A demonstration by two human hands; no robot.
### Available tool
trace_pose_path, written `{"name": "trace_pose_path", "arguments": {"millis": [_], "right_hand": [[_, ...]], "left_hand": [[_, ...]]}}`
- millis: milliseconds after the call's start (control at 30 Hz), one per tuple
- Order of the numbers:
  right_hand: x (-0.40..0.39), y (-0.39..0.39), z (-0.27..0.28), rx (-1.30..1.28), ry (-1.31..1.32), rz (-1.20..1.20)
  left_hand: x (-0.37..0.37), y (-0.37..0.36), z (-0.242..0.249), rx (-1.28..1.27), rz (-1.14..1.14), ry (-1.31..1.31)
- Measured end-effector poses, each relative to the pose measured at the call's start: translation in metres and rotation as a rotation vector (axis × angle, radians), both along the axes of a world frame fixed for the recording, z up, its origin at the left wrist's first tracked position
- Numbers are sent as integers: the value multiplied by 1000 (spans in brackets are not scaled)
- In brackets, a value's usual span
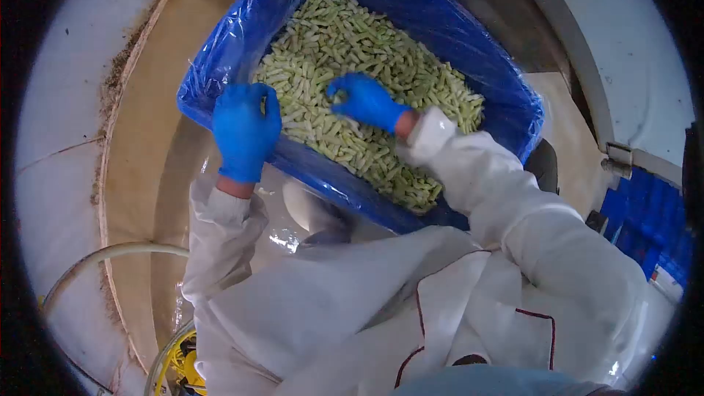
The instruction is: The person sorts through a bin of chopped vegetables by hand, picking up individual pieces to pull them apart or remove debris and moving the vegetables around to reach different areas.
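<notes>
A blue bin lined with clear plastic film [469, 37] holds a thick layer of short, pale green cut pieces [352, 37], some whitish as if frosted. My right hand [367, 101], in a blue glove, is just over the middle of the pieces. Its thumb and forefinger are curved, with a gap between their tips, and no piece shows clearly in them. At the bin's near left rim is my left hand [246, 132], also gloved in blue. Its fingers are curled in toward the thumb; whatever they may hold is hidden.
A pale hose [121, 251] curves across the floor at lower left, near a yellow object [192, 370]. Blue stacked objects [649, 213] stand at the right. A tan, curved floor strip [136, 198] runs along the left, bordered by a dirty edge.
</notes>
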State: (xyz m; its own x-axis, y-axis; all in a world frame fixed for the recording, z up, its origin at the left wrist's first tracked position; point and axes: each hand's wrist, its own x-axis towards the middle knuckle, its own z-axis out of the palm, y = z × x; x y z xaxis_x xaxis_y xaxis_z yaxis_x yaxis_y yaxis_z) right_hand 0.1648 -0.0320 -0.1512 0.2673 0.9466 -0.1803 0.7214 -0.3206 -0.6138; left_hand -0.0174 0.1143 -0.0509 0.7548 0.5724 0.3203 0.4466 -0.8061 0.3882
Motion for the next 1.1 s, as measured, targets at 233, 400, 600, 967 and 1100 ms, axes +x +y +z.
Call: {"name": "trace_pose_path", "arguments": {"millis": [233,400,600,967,1100], "right_hand": [[-38,-136,23,-60,255,-72],[-25,-167,63,-278,402,-254],[2,-187,60,-55,331,-263],[84,-130,7,-351,-90,-503],[30,-70,9,75,7,-404]], "left_hand": [[0,0,-9,-5,40,7],[1,0,-8,25,15,8],[0,1,-8,3,14,68],[-8,10,-34,185,-81,-63],[-11,6,-44,150,-73,109]]}}
